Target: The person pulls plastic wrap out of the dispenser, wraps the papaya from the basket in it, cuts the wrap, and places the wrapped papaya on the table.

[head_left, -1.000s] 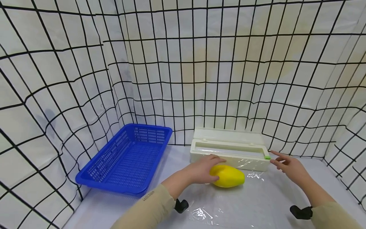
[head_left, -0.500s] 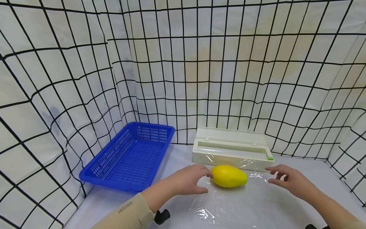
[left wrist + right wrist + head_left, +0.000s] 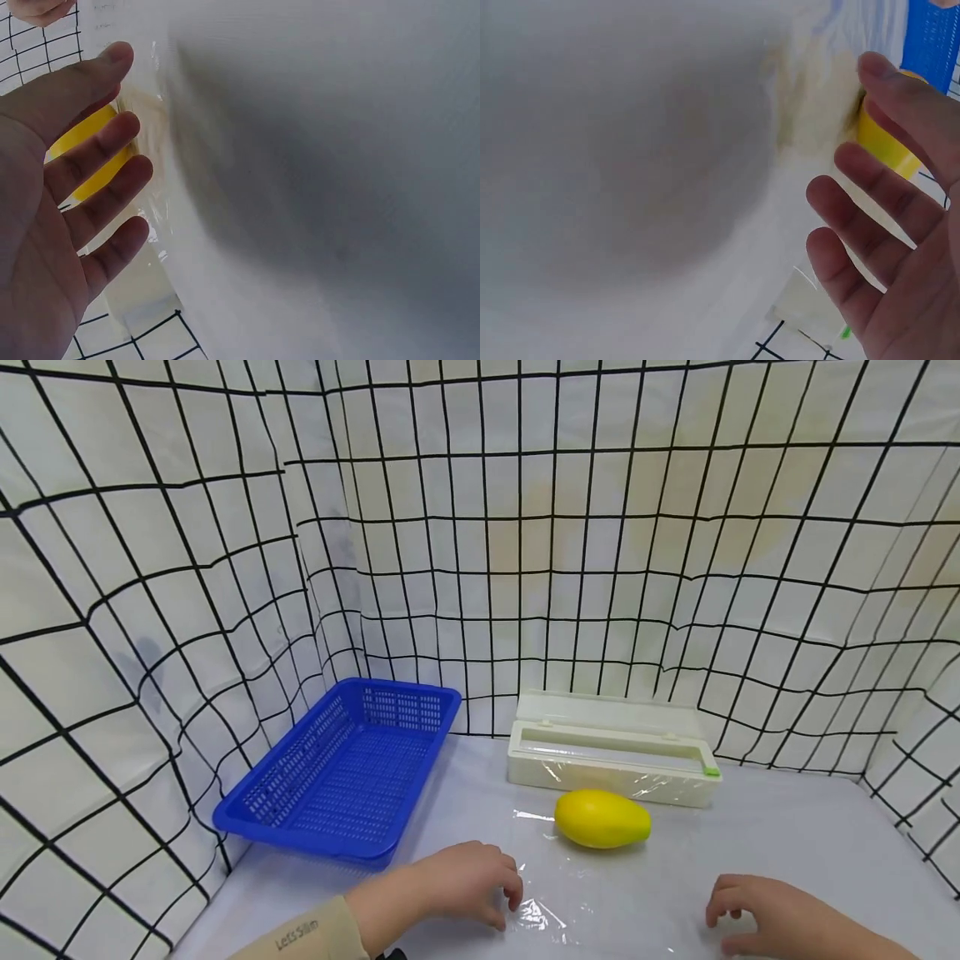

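Note:
A yellow papaya-shaped fruit [image 3: 602, 819] lies on a sheet of clear plastic wrap [image 3: 592, 893], in front of a white wrap dispenser [image 3: 615, 775]. My left hand [image 3: 468, 883] is over the left side of the sheet, nearer to me than the fruit, and holds nothing. Its fingers [image 3: 116, 247] are loosely bent and spread in the left wrist view. On the right, my right hand [image 3: 772, 912] hovers with relaxed fingers near the sheet's right side, also holding nothing. Beyond its fingers [image 3: 847, 195] the fruit shows in the right wrist view.
The dispenser's lid [image 3: 607, 710] stands raised at the back, with a wrap roll inside and a green slider [image 3: 712, 772] at its right end. A blue plastic basket [image 3: 330, 810] sits at the left. White walls with black grid lines enclose the table.
My left hand has let go of the fruit and drawn back toward me. My right hand has left the dispenser's right end and come nearer too. The fruit stays on the wrap.

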`<state>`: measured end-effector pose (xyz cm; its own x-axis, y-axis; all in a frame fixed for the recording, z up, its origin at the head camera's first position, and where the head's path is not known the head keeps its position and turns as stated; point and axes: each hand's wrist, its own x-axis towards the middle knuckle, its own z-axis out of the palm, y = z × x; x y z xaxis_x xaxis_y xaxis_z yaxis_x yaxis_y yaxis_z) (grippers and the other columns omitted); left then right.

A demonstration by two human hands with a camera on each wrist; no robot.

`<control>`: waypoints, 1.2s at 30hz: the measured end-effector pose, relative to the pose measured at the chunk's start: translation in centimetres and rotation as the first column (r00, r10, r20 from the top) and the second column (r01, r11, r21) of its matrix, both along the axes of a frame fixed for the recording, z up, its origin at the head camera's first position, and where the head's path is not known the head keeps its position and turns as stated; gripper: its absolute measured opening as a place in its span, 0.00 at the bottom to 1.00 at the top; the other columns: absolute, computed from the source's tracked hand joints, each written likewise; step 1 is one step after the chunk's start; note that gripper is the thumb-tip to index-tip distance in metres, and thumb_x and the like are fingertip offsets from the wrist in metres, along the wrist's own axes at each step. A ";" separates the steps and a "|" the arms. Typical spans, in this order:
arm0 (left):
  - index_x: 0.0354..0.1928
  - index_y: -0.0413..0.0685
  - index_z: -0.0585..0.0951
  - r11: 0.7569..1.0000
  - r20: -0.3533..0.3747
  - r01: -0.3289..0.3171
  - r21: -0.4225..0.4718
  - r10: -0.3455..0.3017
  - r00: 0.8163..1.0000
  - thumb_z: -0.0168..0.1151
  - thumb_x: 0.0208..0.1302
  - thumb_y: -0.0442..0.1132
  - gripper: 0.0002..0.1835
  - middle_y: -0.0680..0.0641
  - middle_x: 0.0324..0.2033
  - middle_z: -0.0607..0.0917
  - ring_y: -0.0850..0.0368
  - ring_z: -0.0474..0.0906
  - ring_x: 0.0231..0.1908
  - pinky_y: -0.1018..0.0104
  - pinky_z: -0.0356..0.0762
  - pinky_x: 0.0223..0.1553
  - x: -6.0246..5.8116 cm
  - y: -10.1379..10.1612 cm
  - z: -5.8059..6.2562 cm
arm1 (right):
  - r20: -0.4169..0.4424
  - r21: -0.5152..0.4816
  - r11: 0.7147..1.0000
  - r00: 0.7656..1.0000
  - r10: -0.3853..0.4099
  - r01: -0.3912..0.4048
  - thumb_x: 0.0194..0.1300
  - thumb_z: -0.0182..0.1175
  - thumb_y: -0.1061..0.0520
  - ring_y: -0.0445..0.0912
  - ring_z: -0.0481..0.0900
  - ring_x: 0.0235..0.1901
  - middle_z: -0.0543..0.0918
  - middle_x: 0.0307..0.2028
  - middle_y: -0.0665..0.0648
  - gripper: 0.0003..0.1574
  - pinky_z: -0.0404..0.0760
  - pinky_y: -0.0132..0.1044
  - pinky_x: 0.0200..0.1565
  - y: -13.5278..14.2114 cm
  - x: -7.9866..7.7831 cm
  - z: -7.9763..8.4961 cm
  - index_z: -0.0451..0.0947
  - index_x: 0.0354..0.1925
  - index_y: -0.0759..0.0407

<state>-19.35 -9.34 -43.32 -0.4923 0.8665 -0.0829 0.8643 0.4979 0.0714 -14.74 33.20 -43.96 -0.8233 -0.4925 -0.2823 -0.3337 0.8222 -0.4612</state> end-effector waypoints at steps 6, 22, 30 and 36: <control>0.32 0.70 0.84 0.999 -0.052 0.039 -0.013 -0.040 0.998 0.76 0.49 0.53 0.09 0.69 0.32 0.77 0.73 0.70 0.33 0.75 0.64 0.34 0.1 -0.1 -1.1 | 0.040 -0.051 0.998 0.999 0.034 -0.032 0.55 0.71 0.39 0.33 0.71 0.32 0.76 0.34 0.34 0.09 0.77 0.35 0.35 0.4 1.3 -1.1 0.81 0.33 0.33; 0.29 0.74 0.85 0.999 -0.117 0.048 -0.020 -0.050 0.992 0.74 0.52 0.53 0.06 0.70 0.31 0.75 0.72 0.69 0.33 0.76 0.63 0.32 0.1 -0.1 -2.0 | -0.059 -0.078 0.986 0.988 0.145 -0.150 0.58 0.69 0.40 0.30 0.69 0.32 0.74 0.36 0.32 0.04 0.77 0.32 0.35 1.2 1.1 -3.0 0.83 0.32 0.33; 0.27 0.71 0.84 0.999 -0.112 0.031 -0.013 -0.033 0.993 0.73 0.54 0.49 0.05 0.69 0.30 0.75 0.72 0.68 0.30 0.76 0.63 0.31 0.2 0.1 -1.8 | -0.072 -0.039 0.992 0.990 0.118 -0.121 0.54 0.71 0.39 0.30 0.69 0.29 0.74 0.33 0.32 0.05 0.77 0.32 0.33 0.6 1.4 -2.9 0.86 0.29 0.34; 0.25 0.68 0.81 1.000 -0.120 0.015 -0.015 -0.017 0.993 0.70 0.56 0.47 0.07 0.67 0.26 0.72 0.70 0.66 0.28 0.76 0.62 0.30 0.3 0.3 -1.7 | -0.105 -0.056 0.991 0.987 0.119 -0.125 0.55 0.70 0.39 0.29 0.69 0.29 0.74 0.32 0.31 0.06 0.75 0.32 0.32 0.4 1.6 -3.0 0.82 0.28 0.32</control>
